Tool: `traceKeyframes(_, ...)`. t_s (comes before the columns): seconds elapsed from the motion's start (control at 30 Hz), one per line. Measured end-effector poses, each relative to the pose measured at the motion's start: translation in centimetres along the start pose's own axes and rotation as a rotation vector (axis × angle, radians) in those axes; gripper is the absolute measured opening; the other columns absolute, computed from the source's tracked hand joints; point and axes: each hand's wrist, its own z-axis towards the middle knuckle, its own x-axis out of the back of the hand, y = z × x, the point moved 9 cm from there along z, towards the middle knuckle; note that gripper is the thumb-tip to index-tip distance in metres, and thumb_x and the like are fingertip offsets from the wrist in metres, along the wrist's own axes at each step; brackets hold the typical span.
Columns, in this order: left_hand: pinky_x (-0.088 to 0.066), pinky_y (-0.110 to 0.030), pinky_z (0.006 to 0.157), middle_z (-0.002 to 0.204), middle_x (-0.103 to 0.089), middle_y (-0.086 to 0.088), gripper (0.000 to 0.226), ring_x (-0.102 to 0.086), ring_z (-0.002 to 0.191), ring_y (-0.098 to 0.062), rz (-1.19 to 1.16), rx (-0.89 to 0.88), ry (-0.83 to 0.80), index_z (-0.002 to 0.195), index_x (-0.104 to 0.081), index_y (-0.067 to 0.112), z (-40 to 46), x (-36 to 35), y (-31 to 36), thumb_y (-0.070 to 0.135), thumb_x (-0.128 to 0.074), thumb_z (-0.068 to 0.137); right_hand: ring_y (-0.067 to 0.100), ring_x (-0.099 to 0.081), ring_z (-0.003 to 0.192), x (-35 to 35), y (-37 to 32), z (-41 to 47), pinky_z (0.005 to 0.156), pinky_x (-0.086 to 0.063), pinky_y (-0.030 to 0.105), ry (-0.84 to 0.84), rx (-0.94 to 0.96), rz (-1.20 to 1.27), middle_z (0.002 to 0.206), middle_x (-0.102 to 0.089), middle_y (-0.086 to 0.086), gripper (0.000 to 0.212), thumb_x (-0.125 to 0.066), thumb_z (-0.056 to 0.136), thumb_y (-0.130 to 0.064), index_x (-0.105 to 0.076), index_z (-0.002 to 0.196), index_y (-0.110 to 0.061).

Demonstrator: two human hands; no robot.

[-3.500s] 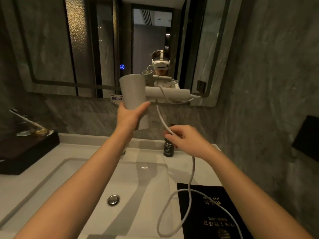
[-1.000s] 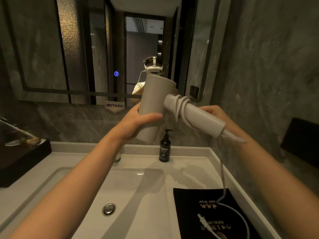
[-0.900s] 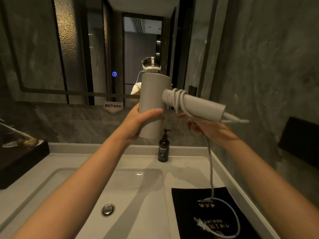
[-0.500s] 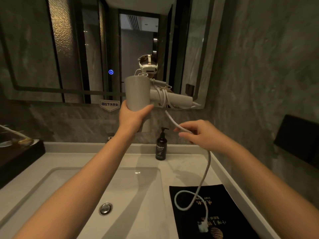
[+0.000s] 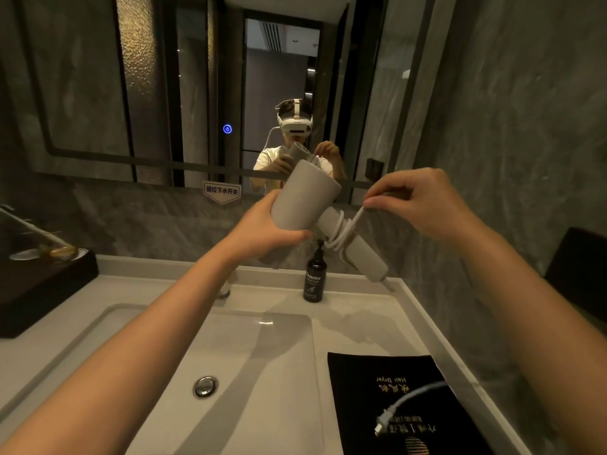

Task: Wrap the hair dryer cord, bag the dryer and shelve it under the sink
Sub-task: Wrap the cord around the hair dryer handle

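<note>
Grey marble bathroom, white vanity (image 5: 361,326)

Dark pump bottle (image 5: 313,280) at basin back edge; dark tray (image 5: 39,287) far left; mirror (image 5: 164,93) above.

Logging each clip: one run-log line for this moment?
phase: wrapping cord | left hand: grips dryer | right hand: pinches cord | bag: on counter

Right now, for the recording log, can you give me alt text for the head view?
Over a bathroom sink, the left hand grips the grey hair dryer by its barrel while the right hand pinches the white cord wound round the handle. The plug dangles above a black bag.
</note>
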Motion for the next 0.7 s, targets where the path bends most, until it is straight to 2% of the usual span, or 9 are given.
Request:
traceKeyframes(0.1,-0.048,-0.018,0.068,0.106,-0.050,0.013,0.063,-0.056,0.094,-0.008,-0.061,-0.008,-0.109,0.122,-0.039,0.034,-0.5,-0.9,0.4,0.024,-0.079,0.074,0.002,-0.066,0.081,-0.2,0.5,0.1,0.073,-0.055,0.015,-0.020,-0.011,0.112,0.083,-0.069,-0.012,0.010,-0.071,0.080,-0.022,-0.071,0.089,-0.027)
traceKeyframes(0.23,-0.050,-0.020,0.070,0.106,-0.053,0.007,0.051,-0.059,0.094,-0.012,-0.181,0.018,-0.207,0.106,-0.044,0.044,-0.9,-1.8,0.6,0.025,-0.079,0.074,0.004,-0.067,0.081,-0.4,1.6,-0.1,0.075,-0.055,0.015,0.002,-0.045,0.305,0.082,-0.070,-0.009,0.010,-0.072,0.078,-0.020,-0.072,0.085,-0.026)
traceKeyframes(0.3,-0.053,-0.022,0.071,0.107,-0.056,0.004,0.054,-0.062,0.094,-0.013,-0.223,0.011,-0.258,0.107,-0.046,0.042,-1.1,-2.4,1.2,0.031,-0.081,0.067,0.005,-0.067,0.076,-1.2,2.8,-0.2,0.071,-0.055,0.016,-0.001,-0.114,0.366,0.075,-0.071,-0.011,0.007,-0.072,0.076,-0.025,-0.073,0.078,-0.031)
traceKeyframes(0.37,-0.056,-0.023,0.070,0.105,-0.059,0.000,0.061,-0.066,0.089,-0.011,-0.325,0.007,-0.281,0.109,-0.050,0.035,-1.0,-2.9,1.6,0.039,-0.078,0.055,0.001,-0.062,0.063,-1.9,4.2,-0.4,0.060,-0.051,0.014,0.014,-0.196,0.465,0.064,-0.069,-0.013,0.019,-0.068,0.081,-0.023,-0.073,0.066,-0.035)
traceKeyframes(0.47,-0.055,-0.023,0.066,0.102,-0.063,-0.006,0.068,-0.068,0.081,-0.010,-0.480,0.026,-0.226,0.113,-0.052,0.023,-0.6,-3.0,1.8,0.039,-0.075,0.051,0.005,-0.061,0.057,-3.0,5.2,-1.9,0.050,-0.049,0.017,0.033,-0.320,0.654,0.053,-0.066,-0.009,0.031,-0.058,0.090,-0.017,-0.072,0.063,-0.019)
traceKeyframes(0.53,-0.056,-0.026,0.064,0.101,-0.065,-0.007,0.072,-0.068,0.081,-0.013,-0.543,0.040,-0.161,0.118,-0.053,0.017,-0.3,-2.8,1.9,0.039,-0.075,0.053,0.004,-0.061,0.048,-4.8,6.1,-3.7,0.048,-0.047,0.016,0.080,-0.488,0.836,0.044,-0.061,-0.003,0.025,-0.065,0.087,-0.019,-0.063,0.068,-0.003)
traceKeyframes(0.57,-0.056,-0.027,0.062,0.099,-0.066,-0.007,0.070,-0.068,0.079,-0.013,-0.574,0.057,-0.121,0.118,-0.053,0.016,-0.2,-2.7,2.0,0.037,-0.076,0.055,0.001,-0.058,0.043,-5.5,6.8,-4.2,0.049,-0.044,0.017,0.134,-0.537,0.910,0.047,-0.061,-0.004,0.026,-0.070,0.084,-0.025,-0.060,0.075,-0.002)
traceKeyframes(0.67,-0.056,-0.027,0.062,0.094,-0.065,-0.002,0.035,-0.066,0.077,-0.011,-0.661,0.114,0.034,0.106,-0.055,0.021,0.4,-2.1,1.7,0.023,-0.074,0.077,0.005,-0.043,0.036,-6.7,7.0,-4.0,0.039,-0.033,0.018,0.156,-0.527,0.884,0.047,-0.054,-0.007,0.027,-0.058,0.089,-0.029,-0.067,0.076,-0.007)
traceKeyframes(0.7,-0.056,-0.029,0.064,0.096,-0.065,-0.002,0.031,-0.066,0.081,-0.013,-0.681,0.131,0.078,0.108,-0.055,0.021,0.5,-1.9,1.5,0.021,-0.070,0.081,0.007,-0.040,0.037,-7.1,7.0,-4.0,0.037,-0.032,0.019,0.132,-0.513,0.844,0.049,-0.053,-0.005,0.029,-0.057,0.088,-0.034,-0.070,0.076,-0.011)
